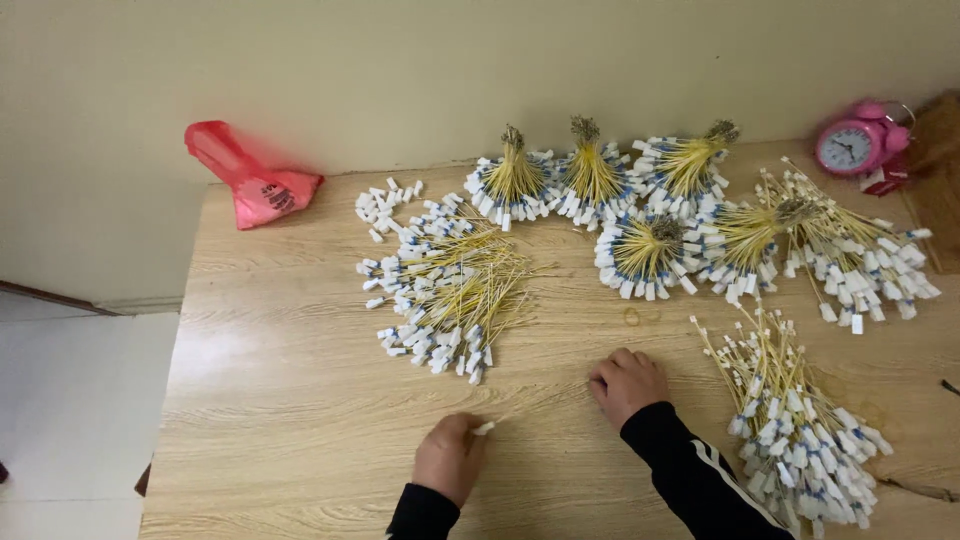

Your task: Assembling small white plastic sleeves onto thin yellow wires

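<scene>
Fingers of the left hand (449, 457) pinch a white-tipped yellow cable (520, 408) in their grip; beyond its far end, the right hand (627, 384) presses curled on the tabletop (300, 380).

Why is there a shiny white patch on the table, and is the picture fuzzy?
Head view: light glares off the pale wooden table at its left side; the left hand and right hand look slightly soft, the bundled yellow cables with white caps clearer; table edges bow a little.
</scene>
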